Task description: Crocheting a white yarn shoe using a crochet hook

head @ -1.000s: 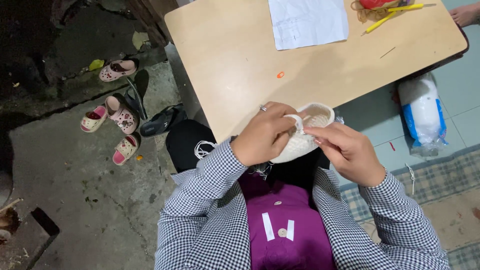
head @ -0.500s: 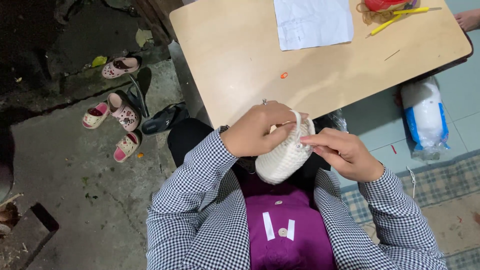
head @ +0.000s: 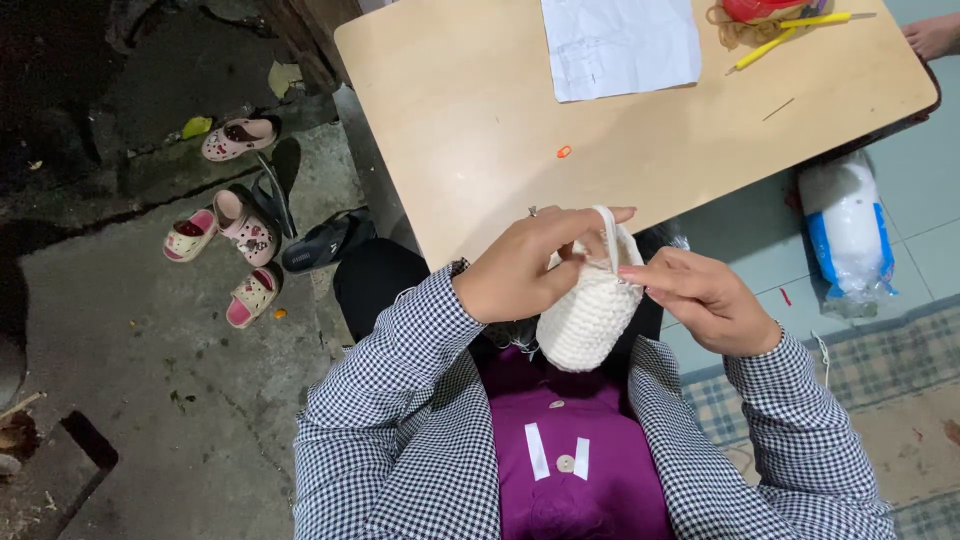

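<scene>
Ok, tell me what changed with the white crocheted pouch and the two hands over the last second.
The white crocheted pouch was turned: a second ago its open mouth faced up, now its rounded body hangs down and the looped handle stands up. The left hand kept its grip near the rim; the right hand shifted to pinch the rim. The light wooden table, white paper sheet and yellow pencil stayed put.

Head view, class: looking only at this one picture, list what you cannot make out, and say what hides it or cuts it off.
- Inside of the white crocheted pouch: turned away, covered by the left hand and right hand.
- Any hook or needle in the right hand: too small to tell.
- Red object on the wooden table: cut off by the top edge.
- Marks on the white paper: too faint.
</scene>
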